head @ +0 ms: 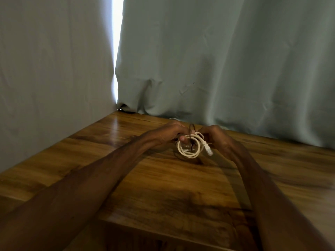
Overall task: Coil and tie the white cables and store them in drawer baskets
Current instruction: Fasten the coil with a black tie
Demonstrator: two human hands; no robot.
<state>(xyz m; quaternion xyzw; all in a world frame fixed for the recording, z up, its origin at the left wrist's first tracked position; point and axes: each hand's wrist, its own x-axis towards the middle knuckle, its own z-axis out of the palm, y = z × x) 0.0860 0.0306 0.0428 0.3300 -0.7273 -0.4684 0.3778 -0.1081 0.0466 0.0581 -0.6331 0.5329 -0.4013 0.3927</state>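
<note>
Nearest you, the glossy wooden table [163,187]. Toward its far edge, your left hand [168,134] and right hand [217,136] pinch the coiled white cable [188,148], thin dark tie [191,128] looped above. Loosen either pinch and the coil could spring apart.

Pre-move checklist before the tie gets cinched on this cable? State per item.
1. Coil formed into neat loops: ok.
2. Both hands on the coil: ok; left hand and right hand grip its top.
3. Dark tie wrapped around the loops: cannot tell; it runs across them, but the view is blurred.
4. Plug free of the tie: ok; it hangs at the coil's right side.
5. Coil lifted off the table: cannot tell.
6. Drawer basket ready: cannot tell; none in view.
</note>
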